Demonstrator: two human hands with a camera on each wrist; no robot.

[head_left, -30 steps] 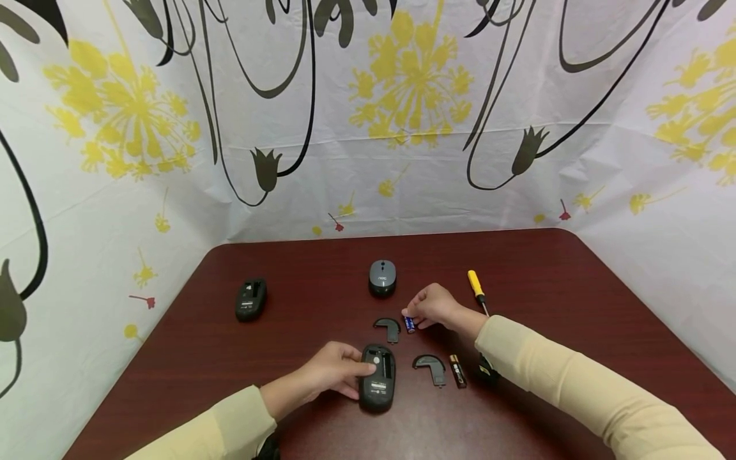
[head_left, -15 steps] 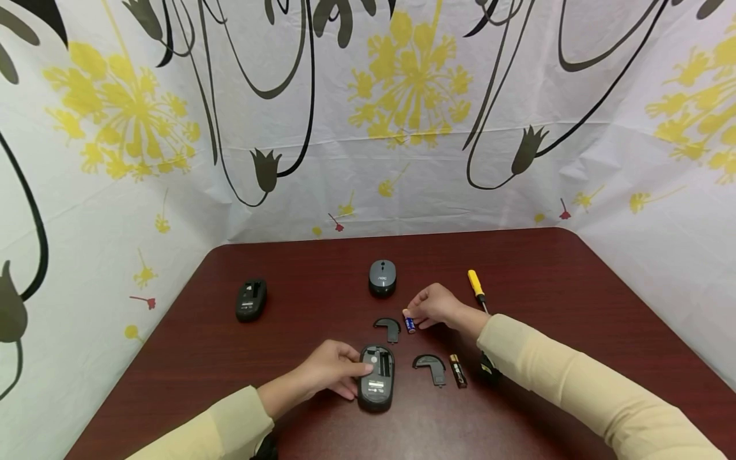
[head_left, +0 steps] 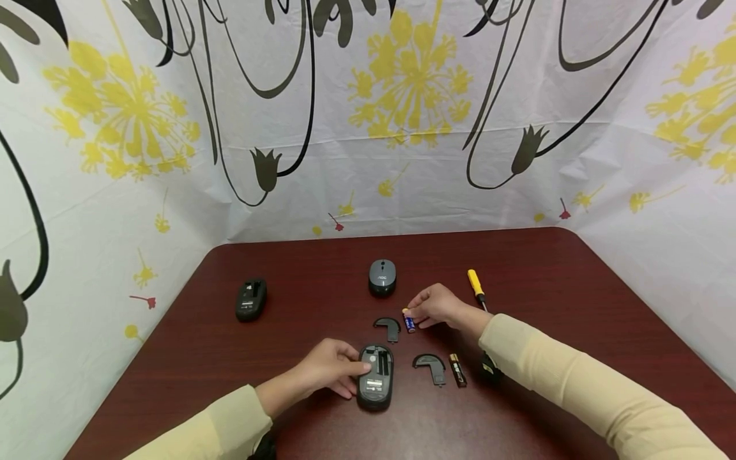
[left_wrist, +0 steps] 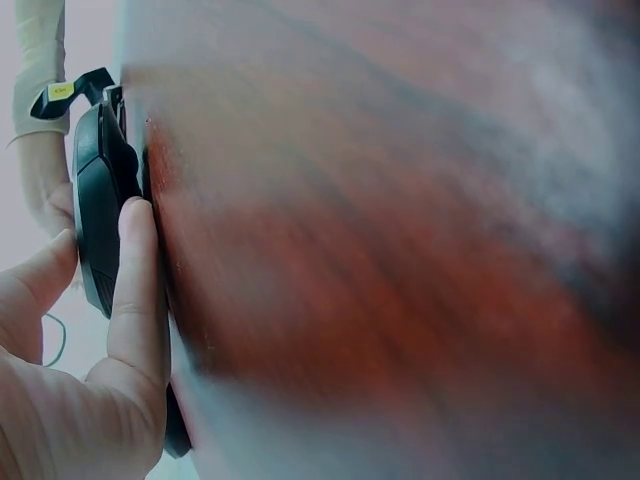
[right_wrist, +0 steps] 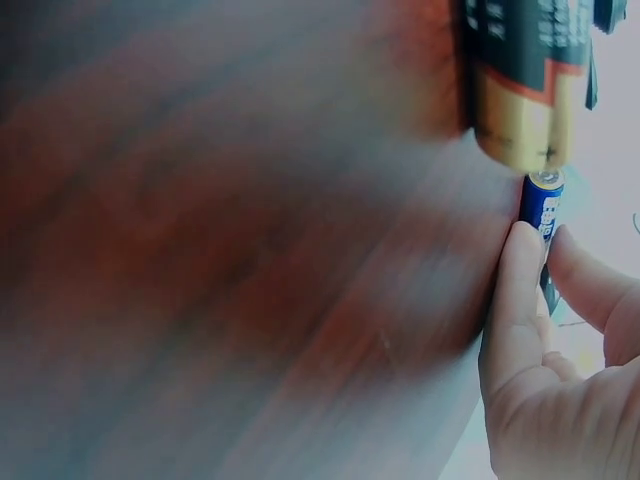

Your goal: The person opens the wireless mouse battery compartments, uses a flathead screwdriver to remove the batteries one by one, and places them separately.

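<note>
In the head view my left hand point(head_left: 329, 369) grips a dark computer mouse point(head_left: 375, 388) by its left side, thumb on top. The mouse lies underside up with an uncovered battery slot. The left wrist view has the mouse point(left_wrist: 97, 205) between thumb and fingers. Farther back, my right hand point(head_left: 435, 305) pinches a blue battery point(head_left: 409, 324) at the table. Thumb and finger sit on either side of the blue battery point(right_wrist: 540, 208) in the right wrist view. A black-and-gold battery point(head_left: 457, 370) lies nearer the front, beside a hooked battery cover point(head_left: 434, 368).
A second battery cover point(head_left: 393, 329) lies left of the blue battery. Behind it stands a grey mouse point(head_left: 382, 276), right side up. An overturned black mouse point(head_left: 251, 300) is at the left. A yellow-handled screwdriver point(head_left: 475, 283) lies beyond the right forearm. Patterned cloth point(head_left: 368, 185) surrounds the table point(head_left: 310, 275).
My left hand and the mouse it holds have shifted slightly to the left. The right hand stays at the blue battery, almost still.
</note>
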